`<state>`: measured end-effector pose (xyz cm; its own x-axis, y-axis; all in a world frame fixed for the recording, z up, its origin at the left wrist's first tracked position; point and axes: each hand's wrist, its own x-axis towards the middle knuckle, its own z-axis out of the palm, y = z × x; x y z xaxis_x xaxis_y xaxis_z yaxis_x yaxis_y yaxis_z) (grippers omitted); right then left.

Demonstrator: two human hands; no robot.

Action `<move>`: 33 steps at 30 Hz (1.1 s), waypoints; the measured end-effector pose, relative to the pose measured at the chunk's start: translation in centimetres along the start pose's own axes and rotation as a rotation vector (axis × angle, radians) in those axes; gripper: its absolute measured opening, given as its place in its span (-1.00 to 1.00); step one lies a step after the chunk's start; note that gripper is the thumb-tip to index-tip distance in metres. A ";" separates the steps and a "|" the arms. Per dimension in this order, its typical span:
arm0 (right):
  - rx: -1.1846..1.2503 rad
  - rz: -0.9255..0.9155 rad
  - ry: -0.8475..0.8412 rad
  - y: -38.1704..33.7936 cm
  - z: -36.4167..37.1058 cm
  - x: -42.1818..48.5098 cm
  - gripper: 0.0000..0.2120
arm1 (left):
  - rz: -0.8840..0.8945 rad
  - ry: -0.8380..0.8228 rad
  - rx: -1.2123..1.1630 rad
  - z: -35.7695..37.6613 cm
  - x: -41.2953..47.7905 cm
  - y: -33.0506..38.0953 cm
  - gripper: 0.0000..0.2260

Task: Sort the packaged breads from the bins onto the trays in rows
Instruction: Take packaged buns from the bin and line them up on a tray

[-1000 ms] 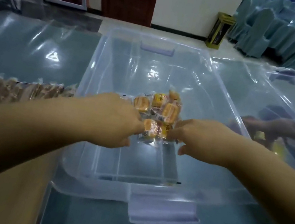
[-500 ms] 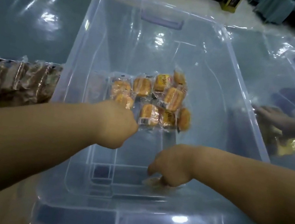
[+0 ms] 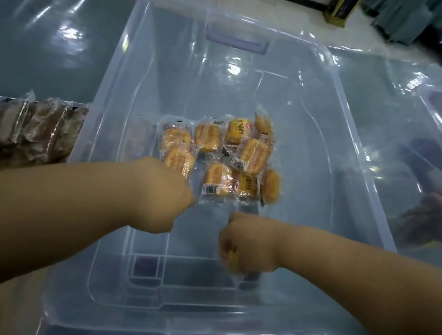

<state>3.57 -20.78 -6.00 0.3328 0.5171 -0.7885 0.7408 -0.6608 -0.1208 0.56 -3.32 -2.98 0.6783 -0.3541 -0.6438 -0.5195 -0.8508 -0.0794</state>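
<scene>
Reaching into the clear bin [image 3: 129, 324], the right hand [image 3: 247, 245] clamps a yellow bread packet [image 3: 233, 258] near the front edge; the left hand [image 3: 162, 195] is knuckles-up beside the pile [image 3: 233, 157], its grip hidden.

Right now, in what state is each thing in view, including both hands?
Clear bin: open, no lid on it.
Yellow breads: wrapped, loosely piled on the bin floor.
Brown breads: wrapped, in a row left of the bin.
Left hand: curled at the pile's edge, grip unclear.
Right hand: grips one bread packet inside the bin.
</scene>
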 end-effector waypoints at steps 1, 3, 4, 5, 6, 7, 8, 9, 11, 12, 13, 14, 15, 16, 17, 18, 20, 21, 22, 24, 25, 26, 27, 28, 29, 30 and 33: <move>-0.025 0.023 0.083 0.4 -0.6 -0.3 -0.66 | -0.013 -0.025 -0.035 -0.2 -0.2 -0.2 -0.73; -0.053 0.088 0.223 1.3 -2.0 -0.9 -0.60 | -0.048 -0.077 -0.079 -0.7 -0.5 -0.7 -0.65; -0.094 0.119 0.275 1.8 -2.7 -1.0 -0.58 | -0.061 -0.097 -0.077 -1.0 -0.5 -0.9 -0.62; -0.165 0.150 0.314 2.3 -3.3 -0.8 -0.58 | -0.071 -0.110 -0.062 -1.3 -0.4 -1.1 -0.59; -0.225 0.166 0.342 2.7 -3.9 -0.6 -0.59 | -0.079 -0.112 -0.039 -1.8 -0.2 -1.3 -0.58; -0.241 0.171 0.369 3.2 -4.4 -0.4 -0.61 | -0.087 -0.096 -0.015 -2.3 0.3 -1.6 -0.59; -0.217 0.181 0.379 3.7 -5.0 -0.1 -0.66 | -0.093 -0.060 0.001 -2.9 0.9 -1.9 -0.61; -0.197 0.184 0.378 4.1 -5.3 0.3 -0.71 | -0.095 -0.015 0.013 -3.4 1.7 -2.2 -0.64; -0.175 0.204 0.353 5.0 -5.4 1.1 -0.78 | -0.100 0.053 0.040 -4.1 3.9 -2.8 -0.72; -0.154 0.221 0.339 5.4 -5.2 1.5 -0.79 | -0.113 0.066 0.046 -4.4 5.1 -3.0 -0.74; -0.133 0.243 0.316 5.7 -5.0 1.8 -0.78 | -0.138 0.063 0.047 -4.5 6.3 -3.2 -0.74; -0.120 0.263 0.298 5.9 -4.7 2.2 -0.76 | -0.171 0.047 0.045 -4.5 7.3 -3.4 -0.74; -0.112 0.289 0.281 6.2 -4.5 2.5 -0.72 | -0.201 0.029 0.050 -4.4 8.3 -3.6 -0.73; -0.106 0.325 0.266 6.3 -4.4 2.7 -0.67 | -0.225 0.016 0.058 -4.2 9.3 -3.9 -0.71; -0.118 0.361 0.251 6.5 -4.3 3.0 -0.64 | -0.244 0.011 0.062 -3.8 10.3 -4.2 -0.68; -0.140 0.392 0.236 6.6 -4.2 3.2 -0.62 | -0.264 -0.001 0.061 -3.2 11.2 -4.5 -0.63; -0.170 0.436 0.209 6.8 -4.1 3.7 -0.59 | -0.324 -0.051 0.019 -2.0 12.4 -5.4 -0.60; -0.161 0.451 0.200 6.9 -4.2 3.9 -0.57 | -0.353 -0.068 -0.010 -1.5 12.9 -5.8 -0.61; -0.148 0.468 0.195 6.9 -4.2 4.1 -0.55 | -0.379 -0.088 -0.034 -0.9 13.2 -6.2 -0.62; -0.134 0.495 0.190 7.0 -4.3 4.5 -0.52 | -0.414 -0.148 -0.082 -0.1 13.7 -6.8 -0.60; -0.136 0.503 0.185 7.0 -4.3 4.6 -0.50 | -0.425 -0.173 -0.103 0.3 14.0 -6.9 -0.61; -0.146 0.510 0.177 7.0 -4.3 4.8 -0.50 | -0.435 -0.186 -0.117 0.5 14.3 -6.9 -0.63; -0.161 0.520 0.171 7.0 -4.3 5.0 -0.50 | -0.441 -0.192 -0.121 0.6 14.6 -6.9 -0.65; -0.186 0.528 0.168 6.9 -4.2 5.1 -0.51 | -0.447 -0.190 -0.127 0.7 14.7 -6.9 -0.65; -0.216 0.524 0.174 7.0 -4.2 5.1 -0.52 | -0.456 -0.181 -0.130 0.7 14.7 -6.9 -0.65; -0.248 0.509 0.191 7.1 -4.1 5.2 -0.55 | -0.467 -0.171 -0.117 0.7 14.7 -6.9 -0.63; -0.244 0.476 0.250 7.2 -4.2 5.3 -0.62 | -0.504 -0.124 -0.072 0.6 14.3 -7.3 -0.52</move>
<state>13.16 -20.54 -8.47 0.7669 0.3268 -0.5523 0.5794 -0.7228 0.3768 13.70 -1.97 -12.09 0.7658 0.1514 -0.6250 -0.1043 -0.9298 -0.3530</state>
